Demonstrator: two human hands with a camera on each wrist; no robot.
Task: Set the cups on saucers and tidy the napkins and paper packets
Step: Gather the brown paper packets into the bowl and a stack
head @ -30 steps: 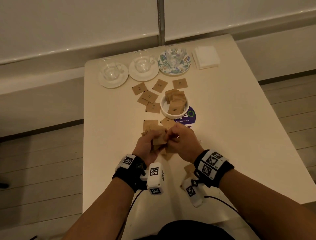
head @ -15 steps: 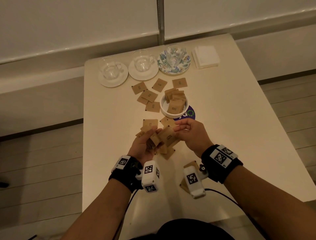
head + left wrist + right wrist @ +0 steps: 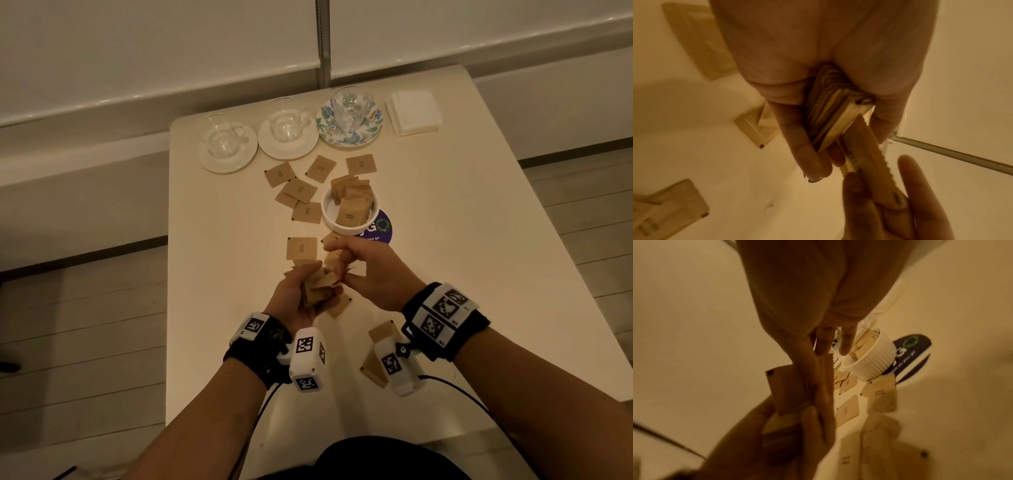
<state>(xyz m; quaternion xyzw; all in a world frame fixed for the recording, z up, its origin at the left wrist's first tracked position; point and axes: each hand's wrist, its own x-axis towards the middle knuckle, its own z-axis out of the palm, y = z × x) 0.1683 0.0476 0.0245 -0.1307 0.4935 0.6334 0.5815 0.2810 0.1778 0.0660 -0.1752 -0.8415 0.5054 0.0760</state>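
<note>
right hand (image 3: pixel 368 270) back at stack | left hand (image 3: pixel 301 294) grips packets (image 3: pixel 320 286)

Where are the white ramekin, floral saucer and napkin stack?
white ramekin (image 3: pixel 328 213): head view, left inner wall.
floral saucer (image 3: pixel 325 127): head view, bare left rim.
napkin stack (image 3: pixel 413 111): head view, centre of top napkin.

Cream table (image 3: pixel 445 260), rounded corners, fills middle of head view. Round purple sticker (image 3: pixel 382 229) with green ring and white lettering flat on tabletop just past centre, partly covered at its 10 o'clock; seen again in right wrist view (image 3: pixel 912 347). Pale plank floor (image 3: pixel 85 325) at 9 and 3 o'clock of table. White wall panels (image 3: pixel 154 51) at 12 o'clock, split by upright metal strip (image 3: pixel 322 41). Thin dark cable (image 3: pixel 455 385) crosses near table edge at 5 o'clock.
</note>
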